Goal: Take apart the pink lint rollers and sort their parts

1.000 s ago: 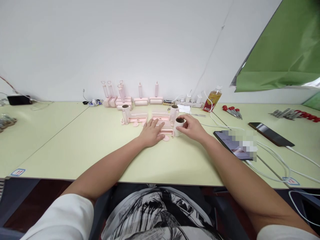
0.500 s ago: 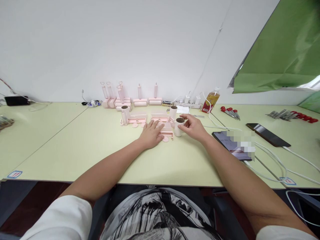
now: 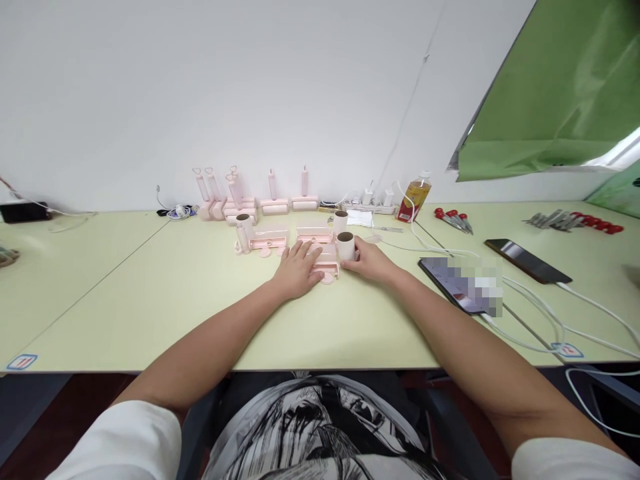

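Fingers spread, my left hand (image 3: 299,270) lies flat by the pink lint roller parts, partly covering them. Just right of it, my right hand (image 3: 369,259) grips the near white sticky-paper roll (image 3: 345,248) by its right side; the roll stands upright, its brown core facing up. Against that roll's left side is a pink roller cover (image 3: 331,268), with a round pink cap (image 3: 327,278) in front. A second paper roll (image 3: 341,220) stands behind. Farther left are another roll (image 3: 244,223), a pink handle (image 3: 243,238) and an open pink cover (image 3: 270,241).
Several assembled pink lint rollers (image 3: 234,200) stand along the wall. A drink bottle (image 3: 414,197) and a power strip (image 3: 367,208) are at the back. Two phones, one dark (image 3: 527,260) and one lit (image 3: 457,285), lie right with white cables. Red-handled tools (image 3: 453,219) lie beyond.
My right hand has slid down from the roll's rim to its side, closing round it. The roll sits closer to the pink cover. My left hand stays flat; the whole view has shifted slightly.
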